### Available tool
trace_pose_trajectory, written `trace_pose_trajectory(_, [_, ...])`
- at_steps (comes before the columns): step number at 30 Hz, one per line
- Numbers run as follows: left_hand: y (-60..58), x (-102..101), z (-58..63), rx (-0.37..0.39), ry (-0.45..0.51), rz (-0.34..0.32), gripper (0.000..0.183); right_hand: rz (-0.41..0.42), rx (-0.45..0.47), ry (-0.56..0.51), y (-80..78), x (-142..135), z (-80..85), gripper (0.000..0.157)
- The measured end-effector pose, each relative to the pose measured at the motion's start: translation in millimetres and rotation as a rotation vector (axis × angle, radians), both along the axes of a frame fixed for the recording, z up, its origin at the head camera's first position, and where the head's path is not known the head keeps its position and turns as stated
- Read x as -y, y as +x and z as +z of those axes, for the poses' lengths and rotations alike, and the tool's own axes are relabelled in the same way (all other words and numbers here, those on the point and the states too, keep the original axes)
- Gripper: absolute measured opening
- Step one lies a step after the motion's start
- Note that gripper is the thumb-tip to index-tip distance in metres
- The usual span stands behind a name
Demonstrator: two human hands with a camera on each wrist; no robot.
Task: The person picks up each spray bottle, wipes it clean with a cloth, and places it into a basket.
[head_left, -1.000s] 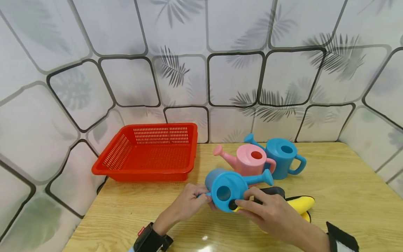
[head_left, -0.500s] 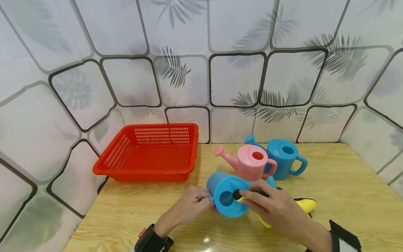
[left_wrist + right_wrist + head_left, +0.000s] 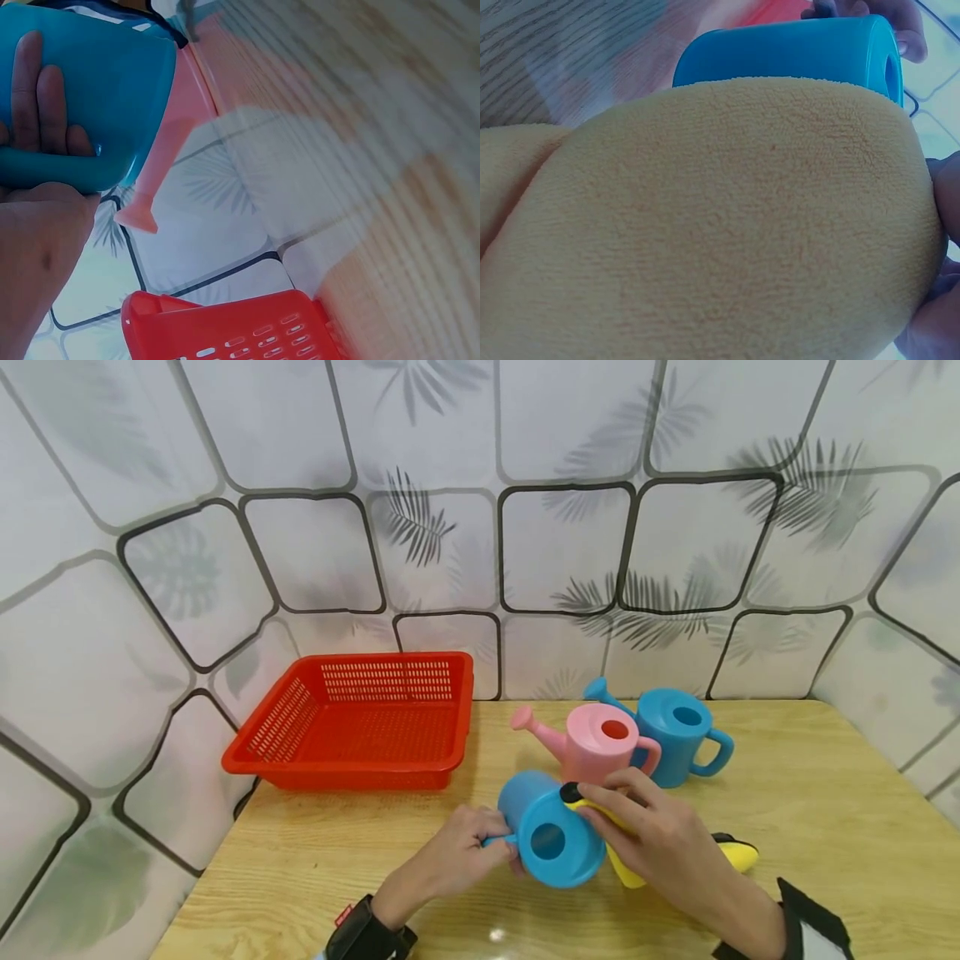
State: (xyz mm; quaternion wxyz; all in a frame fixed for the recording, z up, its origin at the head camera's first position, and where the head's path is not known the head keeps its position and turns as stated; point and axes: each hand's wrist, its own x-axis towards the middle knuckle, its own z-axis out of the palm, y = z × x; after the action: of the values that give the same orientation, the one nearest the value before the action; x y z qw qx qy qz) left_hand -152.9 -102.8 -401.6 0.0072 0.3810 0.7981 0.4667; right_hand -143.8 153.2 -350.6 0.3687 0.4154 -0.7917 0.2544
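My left hand grips the handle of a light blue watering can. The can is tipped so its round top opening faces me, and its spout is hidden behind my right hand. My right hand holds a folded yellow and black terry cloth, with a black end of it at the can's upper right edge. In the right wrist view the fuzzy cloth fills most of the picture, overlapping the blue can. The left wrist view shows fingers through the handle against the can's wall.
Just behind the held can stand a pink watering can and a second blue one. A red plastic basket sits back left on the wooden table. Patterned panels rise behind.
The held can has shifted slightly right and toward me. My right hand has moved the cloth's black end from the can's lower front up to its upper right edge.
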Motion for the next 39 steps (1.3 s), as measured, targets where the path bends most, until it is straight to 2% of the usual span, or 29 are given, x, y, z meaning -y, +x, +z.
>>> trace_pose_trajectory(9, [1.5, 2.7, -1.7, 0.013, 0.005, 0.023, 0.027, -0.033, 0.092, 0.054, 3.0, -6.8, -4.3, 0.040])
trace_pose_trajectory(15, [-0.2, 4.6, -1.3, 0.016, 0.006, 0.049, 0.028, -0.077, 0.153, 0.088, 6.4, -13.2, -9.5, 0.045])
trace_pose_trajectory(21, [-0.5, 6.3, -1.9, 0.033, 0.047, 0.064, 0.030, -0.061, 0.176, 0.094, 11.0, -15.1, -16.5, 0.053])
trace_pose_trajectory(24, [-0.2, 7.7, -2.3, 0.060, 0.059, 0.081, 0.032, 0.001, 0.174, 0.098, 13.0, -16.1, -20.4, 0.048])
trace_pose_trajectory(29, [-1.1, 9.6, -3.0, 0.084, 0.076, 0.093, 0.034, 0.211, 0.163, 0.113, 14.7, -15.3, -26.7, 0.035])
trace_pose_trajectory(31, [-1.6, 9.7, -3.2, 0.077, 0.077, 0.087, 0.033, 0.261, 0.185, 0.128, 15.4, -14.6, -28.2, 0.032])
trace_pose_trajectory(36, [-2.2, 9.7, -4.1, 0.054, 0.089, 0.071, 0.029, 0.271, 0.217, 0.144, 16.8, -14.3, -28.6, 0.032])
trace_pose_trajectory(39, [-2.2, 9.6, -5.6, 0.042, 0.099, 0.076, 0.028, 0.288, 0.193, 0.123, 16.4, -13.3, -29.8, 0.031])
